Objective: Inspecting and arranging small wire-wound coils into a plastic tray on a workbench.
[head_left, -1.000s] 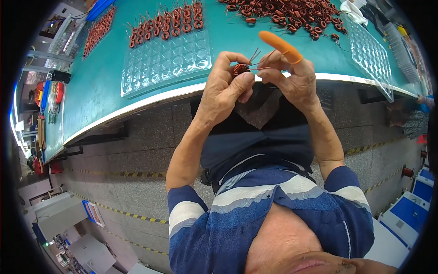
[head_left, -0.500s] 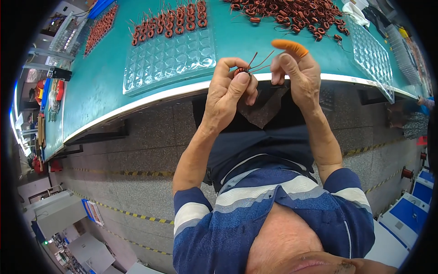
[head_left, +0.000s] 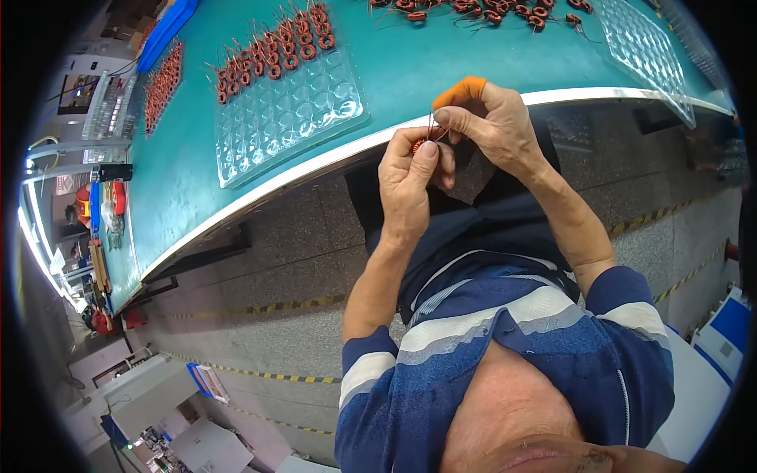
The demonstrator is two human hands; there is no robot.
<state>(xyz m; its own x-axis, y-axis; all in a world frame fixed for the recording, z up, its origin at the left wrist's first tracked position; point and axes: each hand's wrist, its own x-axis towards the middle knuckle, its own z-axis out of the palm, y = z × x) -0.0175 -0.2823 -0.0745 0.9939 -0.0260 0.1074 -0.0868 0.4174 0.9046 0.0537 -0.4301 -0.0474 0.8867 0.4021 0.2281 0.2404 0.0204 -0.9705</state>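
Note:
Between thumb and fingers, my left hand (head_left: 412,169) pinches a small copper-wound toroid coil (head_left: 418,147) in front of the table edge. Its wire leads point up and away from me. My right hand (head_left: 493,126), with an orange finger cot (head_left: 461,92) on its index finger, pinches at the leads with thumb and index finger; part of the wire is hidden by the fingers. Left of my hands a clear blister tray (head_left: 292,118) lies on the green table, its far rows filled with similar coils (head_left: 275,49), leads up.
A pile of loose coils (head_left: 505,9) lies at the far side of the table (head_left: 410,59). Another filled tray (head_left: 163,87) stands at the far left. Clear trays (head_left: 643,51) sit at the right, one overhanging the white table edge (head_left: 583,94).
My right hand has moved left and closed on the coil's leads, which stood free before. The left hand keeps its pinch on the coil. The whole view has shifted and turned.

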